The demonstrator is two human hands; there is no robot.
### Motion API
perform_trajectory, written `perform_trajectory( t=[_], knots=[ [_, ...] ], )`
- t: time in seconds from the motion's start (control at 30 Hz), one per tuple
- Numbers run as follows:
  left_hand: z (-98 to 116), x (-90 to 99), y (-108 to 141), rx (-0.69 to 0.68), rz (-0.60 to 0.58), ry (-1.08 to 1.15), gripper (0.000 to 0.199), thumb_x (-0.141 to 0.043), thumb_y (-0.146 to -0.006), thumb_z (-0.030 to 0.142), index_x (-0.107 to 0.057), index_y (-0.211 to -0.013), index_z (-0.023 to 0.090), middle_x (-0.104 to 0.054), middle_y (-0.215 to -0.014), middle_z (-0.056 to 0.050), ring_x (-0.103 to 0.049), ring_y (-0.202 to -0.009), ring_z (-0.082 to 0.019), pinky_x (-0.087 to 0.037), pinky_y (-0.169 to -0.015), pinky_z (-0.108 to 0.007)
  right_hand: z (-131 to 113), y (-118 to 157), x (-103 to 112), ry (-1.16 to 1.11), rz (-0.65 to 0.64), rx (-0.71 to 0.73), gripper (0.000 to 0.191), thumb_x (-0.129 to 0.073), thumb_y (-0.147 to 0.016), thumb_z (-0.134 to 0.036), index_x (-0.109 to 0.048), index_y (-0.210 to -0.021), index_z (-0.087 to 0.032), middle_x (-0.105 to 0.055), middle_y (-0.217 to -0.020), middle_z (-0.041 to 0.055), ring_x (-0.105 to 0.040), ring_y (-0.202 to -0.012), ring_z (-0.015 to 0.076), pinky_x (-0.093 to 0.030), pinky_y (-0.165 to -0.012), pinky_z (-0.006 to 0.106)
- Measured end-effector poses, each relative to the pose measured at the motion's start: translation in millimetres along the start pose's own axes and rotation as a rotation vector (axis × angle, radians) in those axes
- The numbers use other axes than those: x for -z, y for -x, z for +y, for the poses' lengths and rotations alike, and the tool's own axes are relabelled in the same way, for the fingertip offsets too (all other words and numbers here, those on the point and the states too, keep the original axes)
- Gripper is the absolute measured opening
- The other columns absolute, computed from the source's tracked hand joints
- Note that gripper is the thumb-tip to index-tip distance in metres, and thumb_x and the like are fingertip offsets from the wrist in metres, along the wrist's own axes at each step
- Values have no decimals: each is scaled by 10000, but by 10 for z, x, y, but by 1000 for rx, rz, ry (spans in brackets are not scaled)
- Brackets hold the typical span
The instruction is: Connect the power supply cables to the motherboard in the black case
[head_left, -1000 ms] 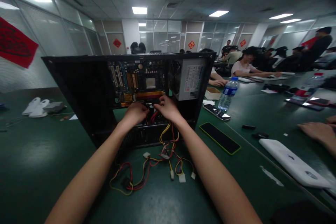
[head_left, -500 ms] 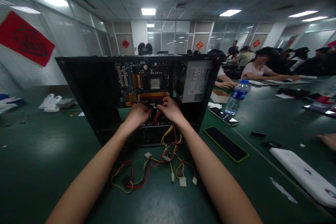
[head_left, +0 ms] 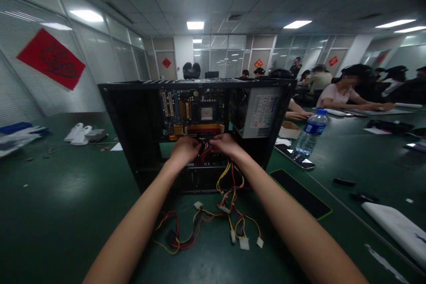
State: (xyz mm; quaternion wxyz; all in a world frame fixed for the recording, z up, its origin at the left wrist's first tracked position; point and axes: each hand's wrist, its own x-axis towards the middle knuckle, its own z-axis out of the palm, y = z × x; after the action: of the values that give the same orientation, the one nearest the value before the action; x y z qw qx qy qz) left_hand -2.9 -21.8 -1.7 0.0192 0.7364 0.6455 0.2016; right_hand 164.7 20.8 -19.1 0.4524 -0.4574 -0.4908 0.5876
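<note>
A black computer case stands on the table, open on the near side. Inside at twelve o'clock, I can see the motherboard, with pale, blue and orange slots; at two o'clock sits a grey, labelled power supply. Thin red and darker wires bunch near the centre. Yellow-and-red power cables spill out at five o'clock, their loose white connectors and a black plug lying before the case.
</note>
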Motion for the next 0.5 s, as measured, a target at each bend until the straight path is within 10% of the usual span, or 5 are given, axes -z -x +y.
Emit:
perform_trajectory(
  t=[0.5],
  knots=[
    [-18,-11,-19,7,-26,-8,325,-533,-940,391,-806,-1017,232,-779,-1062,-114,-706,-1022,-259,-496,-828,-299,-59,-83,-160,-215,-27,-271,184,-423,-974,19,-547,-914,-103,-608,-699,15,-637,-586,86,-598,-596,190]
  ],
)
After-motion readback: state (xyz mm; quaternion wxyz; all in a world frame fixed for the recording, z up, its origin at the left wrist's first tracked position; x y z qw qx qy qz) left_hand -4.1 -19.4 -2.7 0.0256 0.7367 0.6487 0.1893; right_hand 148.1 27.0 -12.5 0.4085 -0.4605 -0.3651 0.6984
